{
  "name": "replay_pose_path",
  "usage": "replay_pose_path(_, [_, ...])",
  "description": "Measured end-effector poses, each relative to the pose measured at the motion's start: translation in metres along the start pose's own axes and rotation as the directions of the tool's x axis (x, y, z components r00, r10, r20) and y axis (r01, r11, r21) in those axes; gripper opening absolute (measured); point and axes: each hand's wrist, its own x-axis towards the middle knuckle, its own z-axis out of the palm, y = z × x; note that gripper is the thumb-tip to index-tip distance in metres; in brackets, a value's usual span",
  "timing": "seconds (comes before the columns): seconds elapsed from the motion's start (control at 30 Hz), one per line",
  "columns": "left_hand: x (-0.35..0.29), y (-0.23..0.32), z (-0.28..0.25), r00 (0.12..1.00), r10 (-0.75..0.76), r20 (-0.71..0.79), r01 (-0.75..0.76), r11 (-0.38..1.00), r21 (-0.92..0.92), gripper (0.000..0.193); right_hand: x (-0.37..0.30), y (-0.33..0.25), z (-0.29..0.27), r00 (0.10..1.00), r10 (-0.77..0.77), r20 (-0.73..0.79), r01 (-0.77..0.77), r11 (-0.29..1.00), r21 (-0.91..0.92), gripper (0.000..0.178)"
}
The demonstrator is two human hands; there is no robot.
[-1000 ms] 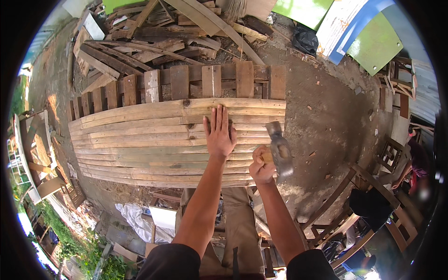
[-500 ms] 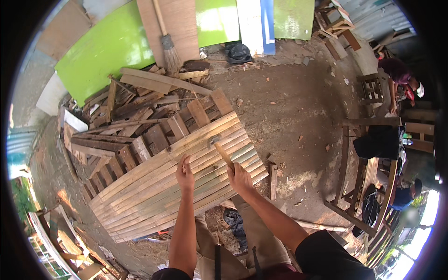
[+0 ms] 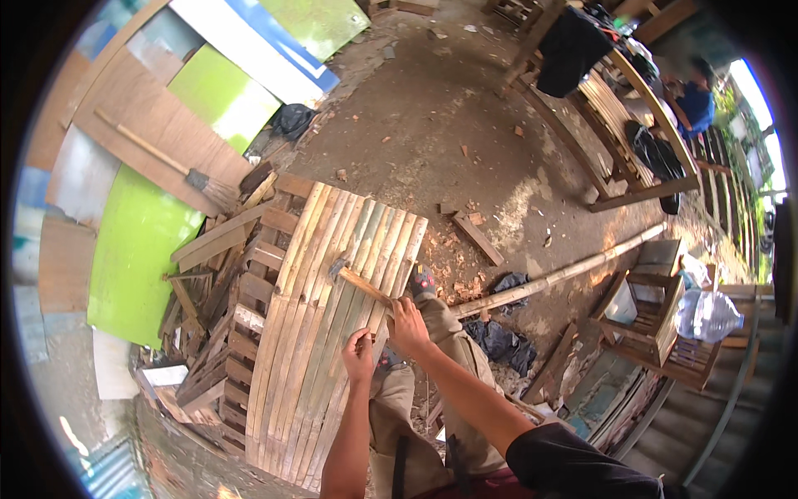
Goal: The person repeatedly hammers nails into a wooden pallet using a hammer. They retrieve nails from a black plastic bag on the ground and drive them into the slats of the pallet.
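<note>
My right hand [image 3: 407, 328] is wrapped round the wooden handle of a hammer [image 3: 364, 284]. The dark hammer head points away to the left, over a panel of pale bamboo slats [image 3: 287, 333]. Beside it on the left, my left hand [image 3: 359, 355] is closed in a pinch above the near right part of the slats. Whatever its fingertips hold, if anything, is too small to make out. Under the slats, a frame of wooden crosspieces [image 3: 243, 345] sticks out along the left side.
Scrap boards [image 3: 220, 237] are piled left of the panel, near a leaning broom [image 3: 195, 177]. A long bamboo pole [image 3: 565, 270] and black plastic bags [image 3: 503, 345] lie on the right. Farther right are a wooden bench frame [image 3: 598, 154], a large clear bottle [image 3: 706, 316] and another person [image 3: 694, 104].
My view has swung to the right, so the panel appears turned. My left hand has gone from loosely raised fingers to a pinch nearer the right hand, which still grips the hammer.
</note>
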Motion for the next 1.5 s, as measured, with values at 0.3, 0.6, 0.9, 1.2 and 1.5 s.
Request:
replay_pose_path(0.3, [-0.022, -0.009, 0.079, 0.896, -0.029, 0.444, 0.012, 0.999, 0.041, 0.022, -0.181, 0.107, -0.05, 0.841, 0.501, -0.201, -0.438, 0.851, 0.29, 0.034])
replay_pose_path(0.6, [-0.067, -0.058, 0.161, 0.658, -0.281, 0.699, -0.073, 0.9, 0.43, 0.028, -0.329, 0.184, -0.025, 0.491, 0.857, -0.155, -0.653, 0.48, 0.586, 0.024])
replay_pose_path(0.9, [-0.081, -0.223, 0.19, 0.539, -0.305, 0.785, -0.269, 0.821, 0.503, 0.026, -0.366, 0.243, 0.109, 0.451, 0.881, -0.14, -0.577, 0.408, 0.707, 0.022])
replay_pose_path(1.2, [-0.044, -0.35, 0.282, 0.339, -0.156, 0.928, -0.754, 0.545, 0.367, 0.023, -0.311, 0.391, 0.223, 0.53, 0.777, -0.339, -0.586, 0.625, 0.517, 0.02])
replay_pose_path(1.5, [0.032, -0.456, 0.391, -0.059, -0.092, 0.994, -0.947, -0.309, -0.084, 0.042, -0.22, 0.524, 0.275, 0.425, 0.715, -0.556, -0.439, 0.7, 0.563, 0.016])
